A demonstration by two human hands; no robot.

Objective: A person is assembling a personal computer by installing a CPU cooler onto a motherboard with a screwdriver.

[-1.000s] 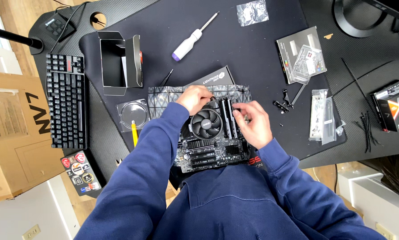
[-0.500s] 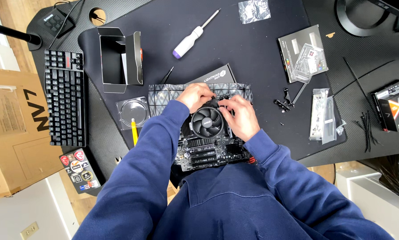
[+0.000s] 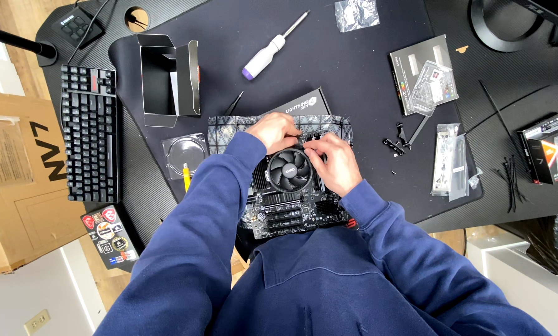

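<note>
A black motherboard (image 3: 291, 214) lies on a grey antistatic bag (image 3: 229, 134) at the desk's near edge. A round black cooler fan (image 3: 289, 170) sits on top of it. My left hand (image 3: 278, 132) rests at the board's far edge, just beyond the fan. My right hand (image 3: 332, 162) is beside the fan on its right, fingertips pinched together close to the left hand's fingers. What the fingertips grip is too small to make out. Blue sleeves cover both arms.
A white-handled screwdriver (image 3: 271, 51) lies further back. An open black box (image 3: 167, 78) and a keyboard (image 3: 89, 134) stand to the left, a clear plastic tray (image 3: 184, 152) beside the bag. Small packages (image 3: 425, 81), screws (image 3: 394, 146) and cable ties (image 3: 509, 177) lie on the right. A cardboard box (image 3: 14, 180) is far left.
My right hand has moved left, from the board's right side to the far edge beside the left hand. The left hand stayed put.
</note>
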